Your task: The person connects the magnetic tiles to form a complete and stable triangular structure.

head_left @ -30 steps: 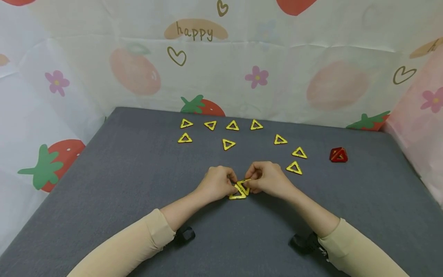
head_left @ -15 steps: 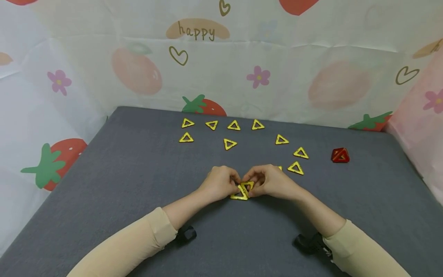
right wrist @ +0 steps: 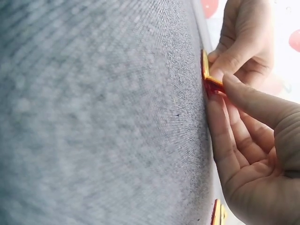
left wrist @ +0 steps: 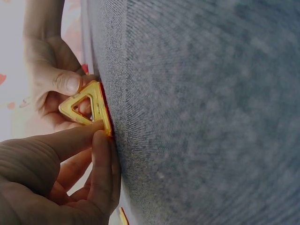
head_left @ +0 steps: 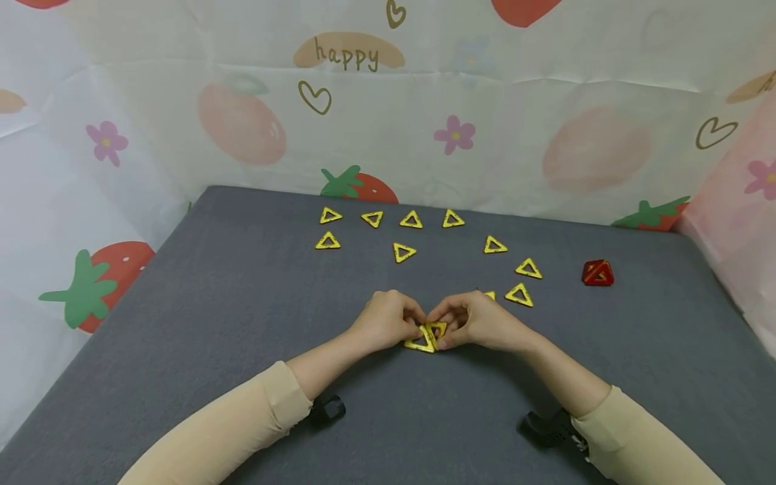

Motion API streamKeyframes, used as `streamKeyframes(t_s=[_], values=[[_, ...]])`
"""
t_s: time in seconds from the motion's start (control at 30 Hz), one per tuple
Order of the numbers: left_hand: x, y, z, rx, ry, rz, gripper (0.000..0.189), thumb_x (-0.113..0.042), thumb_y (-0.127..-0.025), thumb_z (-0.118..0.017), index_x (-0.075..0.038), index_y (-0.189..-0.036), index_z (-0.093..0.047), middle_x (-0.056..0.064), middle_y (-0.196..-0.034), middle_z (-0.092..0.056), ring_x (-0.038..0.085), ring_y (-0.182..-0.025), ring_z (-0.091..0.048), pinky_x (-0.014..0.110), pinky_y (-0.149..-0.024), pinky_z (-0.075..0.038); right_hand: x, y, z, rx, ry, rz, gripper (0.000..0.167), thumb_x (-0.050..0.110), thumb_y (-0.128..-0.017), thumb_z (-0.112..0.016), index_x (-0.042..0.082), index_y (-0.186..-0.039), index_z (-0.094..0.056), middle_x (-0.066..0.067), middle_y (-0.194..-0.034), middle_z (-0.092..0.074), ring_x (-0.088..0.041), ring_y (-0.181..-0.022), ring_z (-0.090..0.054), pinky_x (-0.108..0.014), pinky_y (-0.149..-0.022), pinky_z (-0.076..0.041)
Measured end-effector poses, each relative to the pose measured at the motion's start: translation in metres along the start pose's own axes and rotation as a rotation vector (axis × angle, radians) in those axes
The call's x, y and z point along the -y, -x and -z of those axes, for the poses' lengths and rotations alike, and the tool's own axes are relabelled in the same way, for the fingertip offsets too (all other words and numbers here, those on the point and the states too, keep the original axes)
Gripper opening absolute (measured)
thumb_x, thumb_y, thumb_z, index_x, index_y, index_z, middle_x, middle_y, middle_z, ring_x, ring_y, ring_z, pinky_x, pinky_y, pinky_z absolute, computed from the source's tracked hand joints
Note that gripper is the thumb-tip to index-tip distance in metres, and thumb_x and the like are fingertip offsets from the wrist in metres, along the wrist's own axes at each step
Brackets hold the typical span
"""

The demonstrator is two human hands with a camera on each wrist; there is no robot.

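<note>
Two yellow triangular magnetic tiles meet edge to edge between my hands at the middle of the table. My left hand [head_left: 388, 320] pinches the corner of the left tile [head_left: 418, 347], which lies low on the cloth. With thumb and fingers, my right hand [head_left: 485, 323] grips the right tile [head_left: 441, 326]. The right wrist view shows this gripped tile [right wrist: 214, 84] tilted up from the flat tile [right wrist: 205, 64]. In the left wrist view the raised tile [left wrist: 70, 108] faces the camera, and left fingertips [left wrist: 99, 125] touch near its lower corner.
Several loose yellow triangular tiles [head_left: 411, 219] lie scattered at the back of the grey table [head_left: 242, 283]. One tile [head_left: 490, 295] is partly hidden behind my right hand. A red piece built of triangles [head_left: 597, 273] stands at right. A printed curtain [head_left: 376, 128] hangs behind.
My right hand has shifted slightly right and down, its thumb moving lower on the tile. That tile now tilts against the left one. A tile behind the right hand has come partly into view.
</note>
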State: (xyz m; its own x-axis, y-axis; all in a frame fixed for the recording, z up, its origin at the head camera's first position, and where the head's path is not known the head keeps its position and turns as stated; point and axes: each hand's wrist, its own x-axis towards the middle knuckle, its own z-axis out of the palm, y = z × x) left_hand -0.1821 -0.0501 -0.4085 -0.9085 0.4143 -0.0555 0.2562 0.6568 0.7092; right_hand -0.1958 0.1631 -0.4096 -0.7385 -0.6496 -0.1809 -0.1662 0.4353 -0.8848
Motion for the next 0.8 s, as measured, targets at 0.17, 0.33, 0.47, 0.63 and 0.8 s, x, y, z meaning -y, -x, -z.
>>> streamKeyframes(t_s=[0.17,0.33,0.47,0.63,0.8], values=[[0.0009,-0.0001,-0.0004,0.006,0.017,0.018,0.014,-0.005,-0.079,-0.079,-0.007,-0.094,-0.079,0.004,-0.073,-0.073,0.004,-0.055,-0.050,0.016,-0.051,-0.038,-0.0020,-0.0007,-0.0010,0.002,-0.004,0.011,0.037,0.011,-0.082,-0.080,0.006,-0.117,-0.069,-0.015,-0.102,-0.073,-0.014,-0.082,-0.070,-0.028,-0.072,-0.058],[0.0014,-0.0001,-0.0006,0.010,0.025,0.023,0.014,-0.005,-0.079,-0.080,-0.006,-0.094,-0.079,0.004,-0.074,-0.073,0.004,-0.056,-0.052,0.016,-0.052,-0.040,-0.0034,-0.0010,-0.0024,0.006,-0.005,0.020,0.037,0.011,-0.082,-0.080,0.007,-0.117,-0.069,-0.013,-0.099,-0.073,-0.013,-0.080,-0.071,-0.028,-0.072,-0.058],[0.0015,-0.0002,-0.0006,0.011,0.029,0.017,0.014,-0.005,-0.080,-0.079,-0.005,-0.094,-0.078,0.006,-0.076,-0.074,0.004,-0.057,-0.052,0.016,-0.053,-0.041,-0.0027,-0.0011,-0.0034,0.007,-0.033,0.009,0.036,0.009,-0.081,-0.080,0.006,-0.115,-0.067,-0.014,-0.096,-0.073,-0.015,-0.080,-0.071,-0.029,-0.072,-0.058],[0.0013,0.0002,0.0003,0.015,0.050,0.024,0.013,-0.005,-0.081,-0.078,-0.005,-0.094,-0.079,0.008,-0.079,-0.075,0.004,-0.056,-0.054,0.016,-0.052,-0.041,-0.0015,-0.0006,-0.0044,0.004,-0.061,-0.007,0.034,0.007,-0.081,-0.080,0.004,-0.112,-0.066,-0.015,-0.096,-0.072,-0.015,-0.081,-0.071,-0.029,-0.072,-0.059],[0.0007,0.0009,0.0034,0.015,0.050,0.019,0.012,-0.003,-0.081,-0.076,-0.004,-0.093,-0.079,0.008,-0.080,-0.076,0.004,-0.058,-0.056,0.017,-0.052,-0.044,-0.0013,-0.0003,-0.0050,0.000,-0.069,-0.004,0.034,0.008,-0.081,-0.080,0.004,-0.112,-0.066,-0.015,-0.097,-0.072,-0.015,-0.080,-0.071,-0.029,-0.072,-0.058]])
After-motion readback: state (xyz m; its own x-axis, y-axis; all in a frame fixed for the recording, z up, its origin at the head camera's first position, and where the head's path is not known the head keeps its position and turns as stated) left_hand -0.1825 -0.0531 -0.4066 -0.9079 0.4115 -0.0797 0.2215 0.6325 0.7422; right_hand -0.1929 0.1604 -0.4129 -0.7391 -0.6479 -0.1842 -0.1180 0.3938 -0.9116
